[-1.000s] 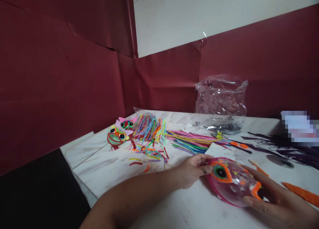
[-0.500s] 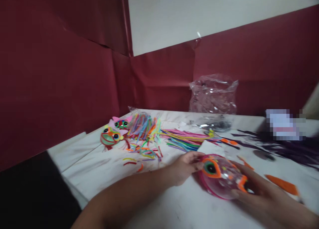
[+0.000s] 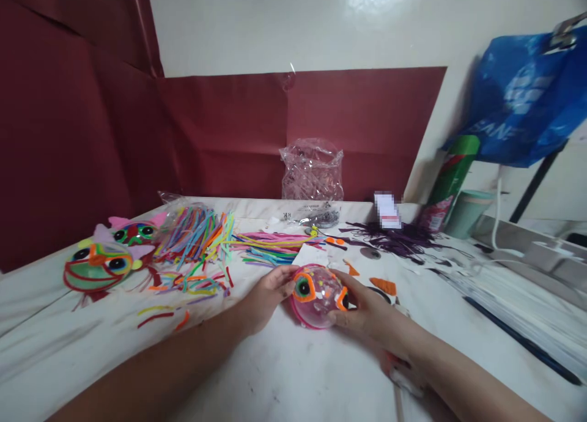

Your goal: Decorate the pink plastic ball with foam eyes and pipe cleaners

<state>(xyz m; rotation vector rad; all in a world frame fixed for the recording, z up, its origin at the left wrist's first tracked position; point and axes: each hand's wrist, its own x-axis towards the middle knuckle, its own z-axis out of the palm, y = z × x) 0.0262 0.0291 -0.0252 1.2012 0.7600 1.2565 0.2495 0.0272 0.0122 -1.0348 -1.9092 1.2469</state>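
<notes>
Between both hands is a clear plastic dome (image 3: 317, 312) with a pink rim and two orange-edged eyes. My left hand (image 3: 266, 298) is closed on its left rim, thumb and fingers near the left eye. My right hand (image 3: 372, 312) grips the opposite side, partly covering the right eye. Just behind the dome lies a piece of white paper (image 3: 309, 255). Orange felt-like scraps (image 3: 383, 285) are beyond my right hand, beside a dark ring-shaped thing partly hidden by it.
Two decorated face pieces (image 3: 97, 281) stand at the left. Pipe cleaners (image 3: 192, 232) fill a plastic bag, with a loose bundle (image 3: 270, 244) alongside. Purple strips (image 3: 398, 238) lie back right. A green cup (image 3: 468, 214), a power strip (image 3: 557, 260) and a dark rod (image 3: 523, 339) line the right.
The view has swung right, bringing the blue bag, cup and power strip into sight. Both hands still hold the dome, which appears smaller and further left in the picture.
</notes>
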